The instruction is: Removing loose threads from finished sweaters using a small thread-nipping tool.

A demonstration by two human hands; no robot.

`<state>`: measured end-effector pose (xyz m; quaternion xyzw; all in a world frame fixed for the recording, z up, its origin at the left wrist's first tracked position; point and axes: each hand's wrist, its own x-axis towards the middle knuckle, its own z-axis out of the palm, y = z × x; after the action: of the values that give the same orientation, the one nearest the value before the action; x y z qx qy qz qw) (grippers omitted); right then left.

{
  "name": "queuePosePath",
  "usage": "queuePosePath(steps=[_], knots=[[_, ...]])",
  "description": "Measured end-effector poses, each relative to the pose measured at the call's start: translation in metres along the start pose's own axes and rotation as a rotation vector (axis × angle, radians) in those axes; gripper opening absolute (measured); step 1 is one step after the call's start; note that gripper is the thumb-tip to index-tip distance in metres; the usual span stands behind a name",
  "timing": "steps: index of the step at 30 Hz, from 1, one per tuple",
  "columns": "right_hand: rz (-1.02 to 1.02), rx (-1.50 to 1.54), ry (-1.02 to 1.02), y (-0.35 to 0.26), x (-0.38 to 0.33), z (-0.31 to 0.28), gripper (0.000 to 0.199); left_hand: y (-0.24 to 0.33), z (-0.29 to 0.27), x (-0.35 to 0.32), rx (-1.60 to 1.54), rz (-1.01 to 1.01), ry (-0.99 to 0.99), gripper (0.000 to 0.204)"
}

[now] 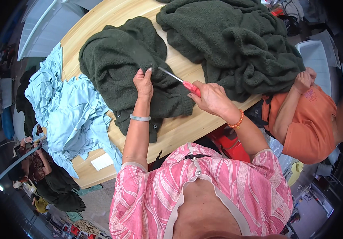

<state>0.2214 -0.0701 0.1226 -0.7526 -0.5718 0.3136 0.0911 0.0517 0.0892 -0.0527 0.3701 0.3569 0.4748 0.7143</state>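
L hand (143,85) fwd, pinching dk-green garment (117,55); R hand (214,97) angled in, gripping red-handled tool (191,87).

No legible text or numbers.

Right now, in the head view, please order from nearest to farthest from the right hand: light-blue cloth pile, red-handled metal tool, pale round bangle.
1. Red-handled metal tool: held in the right hand.
2. Pale round bangle: leftward, around the left wrist.
3. Light-blue cloth pile: farther left, beyond the bangle.
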Motion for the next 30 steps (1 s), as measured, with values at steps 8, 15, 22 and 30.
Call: queuePosePath(steps=[8, 15, 22, 30], knots=[[-0.056, 0.008, -0.154, -0.005, 0.003, 0.001, 0.027, 0.007, -0.006, -0.005, 0.151, 0.028, 0.039, 0.029], [-0.051, 0.074, -0.056, 0.01, 0.0, 0.009, 0.029, 0.037, 0.029, 0.018, -0.231, -0.248, -0.002, 0.024], [-0.036, 0.059, 0.034, 0.019, 0.002, 0.011, 0.029, 0.028, 0.052, 0.088, 0.191, -0.092, 0.399, 0.026], [0.009, 0.035, 0.141, 0.019, 0.028, -0.019, 0.03, 0.031, 0.023, 0.067, 0.009, -0.165, 0.063, 0.009]])
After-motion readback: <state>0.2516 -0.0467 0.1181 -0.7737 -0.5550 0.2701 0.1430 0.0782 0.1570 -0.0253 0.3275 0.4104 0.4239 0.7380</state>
